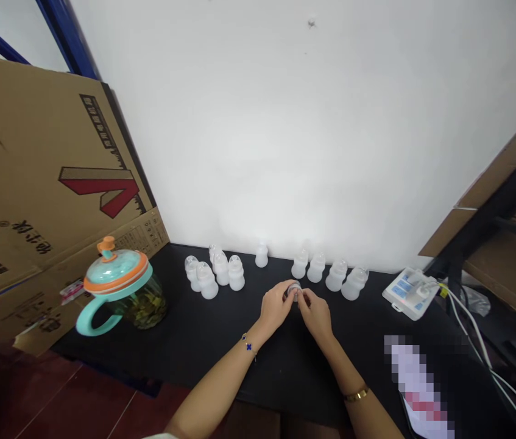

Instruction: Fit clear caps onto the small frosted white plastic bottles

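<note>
Fingers of both hands pinched in on one small clear-topped piece point(294, 285), left and right sides, thumb tips nearly meeting on the near side; piece sits in front of the person, just above the bench point(194, 347) or on it, can't tell which; fingers cover most of it, so whole bottle or only a top, unclear. Left hand point(277, 305) reaches in from lower left, knuckles up, wrist fairly straight, blue-charm bracelet point(248, 346) on it; right hand point(316, 314) comes from lower right, fingers curled, gold bracelet point(357, 395) further down the forearm.

Just beyond the right hand, a row of four white bottles point(316, 268), upright, clear caps, blocking the way to the wall point(285, 122); one lone bottle point(262, 255) by the wall, beyond the left hand; cluster of five bottles point(206, 281) to its left, one mostly hidden behind the others.

Further left, clear jug point(143, 308) with dark leaves, teal handle, orange-rimmed lid; big cardboard point(33, 183) behind it. Right side: white box point(410, 292) with blue labels, cables point(479, 332) beside it; pixelated flat thing point(422, 390) near the right forearm, details unreadable.
</note>
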The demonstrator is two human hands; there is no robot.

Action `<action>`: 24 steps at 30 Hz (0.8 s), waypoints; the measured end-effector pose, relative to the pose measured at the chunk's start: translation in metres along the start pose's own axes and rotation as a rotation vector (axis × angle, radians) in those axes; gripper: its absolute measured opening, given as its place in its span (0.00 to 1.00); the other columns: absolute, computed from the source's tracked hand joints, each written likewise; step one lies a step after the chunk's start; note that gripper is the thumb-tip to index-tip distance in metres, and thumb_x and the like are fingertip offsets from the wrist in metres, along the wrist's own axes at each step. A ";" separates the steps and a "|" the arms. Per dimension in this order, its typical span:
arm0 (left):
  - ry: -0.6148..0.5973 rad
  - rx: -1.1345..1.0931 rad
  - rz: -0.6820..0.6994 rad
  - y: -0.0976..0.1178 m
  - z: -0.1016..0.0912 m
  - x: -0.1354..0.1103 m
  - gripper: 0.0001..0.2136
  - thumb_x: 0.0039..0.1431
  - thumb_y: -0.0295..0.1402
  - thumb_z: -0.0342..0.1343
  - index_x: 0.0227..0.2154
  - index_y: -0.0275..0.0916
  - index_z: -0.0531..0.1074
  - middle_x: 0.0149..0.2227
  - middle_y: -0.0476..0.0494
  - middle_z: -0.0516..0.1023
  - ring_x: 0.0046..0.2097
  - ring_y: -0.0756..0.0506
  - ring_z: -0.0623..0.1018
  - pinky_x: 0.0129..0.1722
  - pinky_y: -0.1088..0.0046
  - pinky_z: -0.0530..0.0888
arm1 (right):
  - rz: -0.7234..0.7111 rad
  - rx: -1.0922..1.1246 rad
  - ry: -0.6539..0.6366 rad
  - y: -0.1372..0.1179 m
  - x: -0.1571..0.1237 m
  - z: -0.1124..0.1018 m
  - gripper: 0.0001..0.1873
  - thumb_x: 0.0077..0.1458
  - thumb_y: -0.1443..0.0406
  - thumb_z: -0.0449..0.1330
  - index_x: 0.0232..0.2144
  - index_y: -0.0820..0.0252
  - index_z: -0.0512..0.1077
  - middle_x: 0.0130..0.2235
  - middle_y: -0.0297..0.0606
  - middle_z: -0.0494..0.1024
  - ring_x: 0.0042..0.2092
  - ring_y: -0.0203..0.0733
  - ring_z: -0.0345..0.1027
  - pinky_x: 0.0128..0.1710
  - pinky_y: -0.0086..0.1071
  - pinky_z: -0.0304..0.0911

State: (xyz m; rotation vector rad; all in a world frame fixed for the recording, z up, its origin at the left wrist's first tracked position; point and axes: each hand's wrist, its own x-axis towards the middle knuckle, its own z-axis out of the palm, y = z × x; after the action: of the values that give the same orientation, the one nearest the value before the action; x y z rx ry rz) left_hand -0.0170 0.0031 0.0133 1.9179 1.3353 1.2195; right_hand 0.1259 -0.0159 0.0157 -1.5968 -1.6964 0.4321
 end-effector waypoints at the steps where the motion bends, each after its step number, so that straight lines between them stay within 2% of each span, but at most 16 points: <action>1: -0.013 -0.059 0.000 0.000 0.001 0.001 0.15 0.66 0.39 0.50 0.50 0.44 0.76 0.48 0.44 0.81 0.31 0.48 0.76 0.39 0.71 0.74 | -0.004 0.034 -0.005 0.000 0.000 0.000 0.23 0.64 0.49 0.47 0.27 0.54 0.70 0.25 0.35 0.76 0.27 0.42 0.71 0.28 0.30 0.55; 5: -0.012 -0.219 -0.011 -0.003 0.002 0.003 0.14 0.65 0.37 0.51 0.48 0.42 0.78 0.49 0.42 0.81 0.33 0.48 0.77 0.38 0.71 0.77 | -0.004 0.199 -0.058 0.001 0.001 0.001 0.21 0.64 0.49 0.49 0.34 0.54 0.74 0.29 0.35 0.80 0.30 0.43 0.74 0.30 0.30 0.62; 10: 0.034 -0.282 0.003 -0.005 0.000 0.004 0.14 0.63 0.34 0.53 0.49 0.43 0.78 0.56 0.41 0.77 0.45 0.44 0.79 0.44 0.68 0.77 | -0.036 0.343 -0.119 0.000 -0.001 0.005 0.20 0.63 0.49 0.52 0.41 0.54 0.75 0.32 0.37 0.82 0.33 0.45 0.77 0.31 0.31 0.67; 18: 0.018 -0.310 0.016 -0.002 -0.003 0.003 0.12 0.62 0.34 0.54 0.45 0.41 0.79 0.54 0.39 0.77 0.50 0.42 0.78 0.43 0.69 0.77 | -0.036 0.322 -0.113 -0.004 -0.003 0.009 0.20 0.62 0.50 0.52 0.40 0.55 0.77 0.29 0.37 0.81 0.29 0.45 0.75 0.29 0.32 0.67; 24: 0.003 -0.339 0.024 -0.001 -0.003 0.002 0.12 0.64 0.33 0.52 0.44 0.42 0.79 0.54 0.40 0.77 0.47 0.43 0.78 0.40 0.71 0.76 | -0.029 0.323 -0.137 -0.006 -0.004 0.007 0.18 0.63 0.52 0.52 0.41 0.54 0.76 0.29 0.35 0.80 0.30 0.43 0.75 0.29 0.30 0.66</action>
State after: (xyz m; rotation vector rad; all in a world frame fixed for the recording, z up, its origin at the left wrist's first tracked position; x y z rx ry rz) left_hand -0.0199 0.0052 0.0147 1.6949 1.0318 1.3622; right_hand 0.1165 -0.0188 0.0148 -1.3311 -1.6488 0.7745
